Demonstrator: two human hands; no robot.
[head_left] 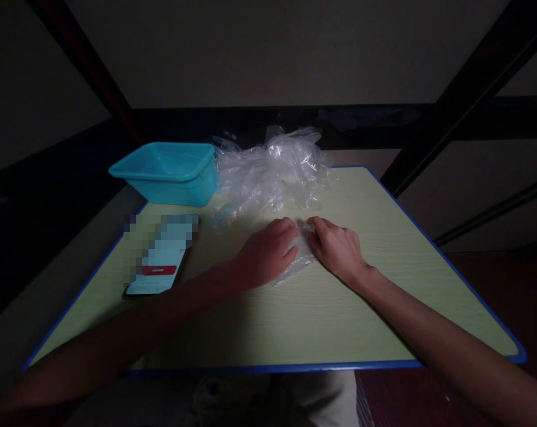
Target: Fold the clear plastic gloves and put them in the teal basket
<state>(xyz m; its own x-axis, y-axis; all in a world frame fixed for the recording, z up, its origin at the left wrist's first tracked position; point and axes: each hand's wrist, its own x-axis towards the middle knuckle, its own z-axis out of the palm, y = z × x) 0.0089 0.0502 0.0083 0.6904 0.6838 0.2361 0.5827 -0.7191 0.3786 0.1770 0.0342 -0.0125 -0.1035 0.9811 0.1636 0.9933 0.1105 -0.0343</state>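
Note:
My left hand (pixel 266 252) and my right hand (pixel 337 246) rest close together on the pale table (pixel 384 308), fingers curled onto one clear plastic glove (pixel 297 261) that lies flat between them. Both hands press or pinch its upper part; most of the glove is hidden under the fingers. A loose heap of clear plastic gloves (pixel 272 172) sits just behind the hands at the table's far edge.
A teal plastic tub (pixel 168 172) stands at the far left corner beside the heap. A phone (pixel 159 255) with a lit screen lies flat on the left. The table has a blue rim; dark bars cross behind it.

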